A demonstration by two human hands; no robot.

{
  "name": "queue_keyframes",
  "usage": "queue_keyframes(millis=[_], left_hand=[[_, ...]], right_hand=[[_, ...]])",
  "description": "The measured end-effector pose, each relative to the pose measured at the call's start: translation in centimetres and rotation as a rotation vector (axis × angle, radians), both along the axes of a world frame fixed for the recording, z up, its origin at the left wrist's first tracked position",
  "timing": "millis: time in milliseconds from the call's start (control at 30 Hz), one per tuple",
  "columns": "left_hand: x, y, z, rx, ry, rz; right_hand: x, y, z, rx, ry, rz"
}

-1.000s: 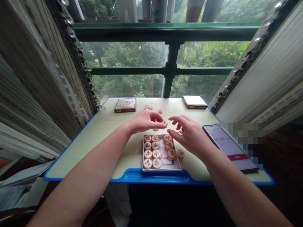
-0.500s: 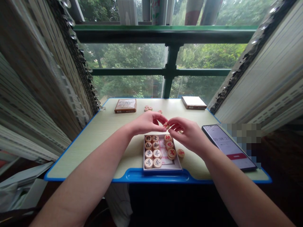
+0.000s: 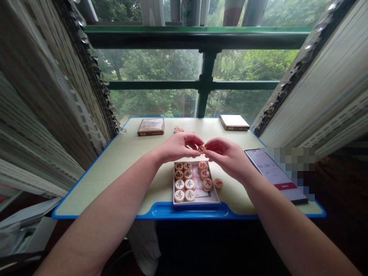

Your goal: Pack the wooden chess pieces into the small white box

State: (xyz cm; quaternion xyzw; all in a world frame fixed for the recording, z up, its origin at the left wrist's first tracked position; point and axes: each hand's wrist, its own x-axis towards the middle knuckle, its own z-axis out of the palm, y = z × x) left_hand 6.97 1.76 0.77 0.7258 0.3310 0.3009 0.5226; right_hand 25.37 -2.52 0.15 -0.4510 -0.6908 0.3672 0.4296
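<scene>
A single head-worn camera is looking forward and down from the person's side of the table (image 3: 115, 163), facing the green window bars (image 3: 208, 63) beyond it. The left hand (image 3: 184, 145) and right hand (image 3: 227, 151) are showing near mid-frame, with forearms running in from the lower corners. Curtains (image 3: 54, 65) are flanking the wide view. Below the table, darkness is hiding what is probably floor.

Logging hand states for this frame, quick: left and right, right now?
Left hand: closed, pinching a red-marked round piece.
Right hand: fingertips at the same piece's right edge; whether it grips cannot be told.
</scene>
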Motion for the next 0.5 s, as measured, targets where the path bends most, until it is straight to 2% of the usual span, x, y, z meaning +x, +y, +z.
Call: queue_keyframes(millis=[333, 500], left_hand=[[0.18, -0.08, -0.03, 0.067, 0.011, -0.005], [0.22, -0.10, -0.10, -0.009, -0.082, -0.021]], right_hand=[[-0.22, -0.26, 0.70, -0.087, 0.017, -0.037], [-0.08, -0.62, 0.85, -0.139, 0.100, -0.007]])
